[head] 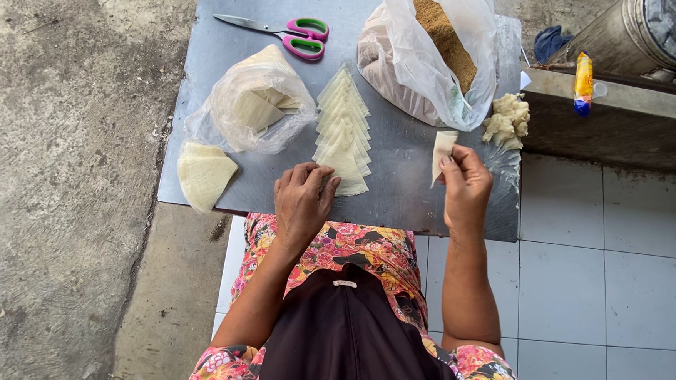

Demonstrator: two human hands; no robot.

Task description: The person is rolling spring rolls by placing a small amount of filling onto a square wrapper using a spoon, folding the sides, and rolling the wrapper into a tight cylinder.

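Observation:
On a grey metal board [399, 193] lies a fanned row of pale triangular pastry sheets [343, 128]. My left hand [304, 198] rests on the near end of that row, fingers bent over the closest sheet. My right hand [465, 183] pinches a folded pastry sheet [442, 151] and holds it upright above the board. Just beyond the right hand sits a lump of pale filling [507, 120].
An open plastic bag of brown crumbs [438, 49] stands at the back of the board. A second plastic bag with pastry sheets [254, 105] lies left, a loose stack of sheets [204, 173] at the left edge. Scissors with pink and green handles [284, 34] lie at the far left.

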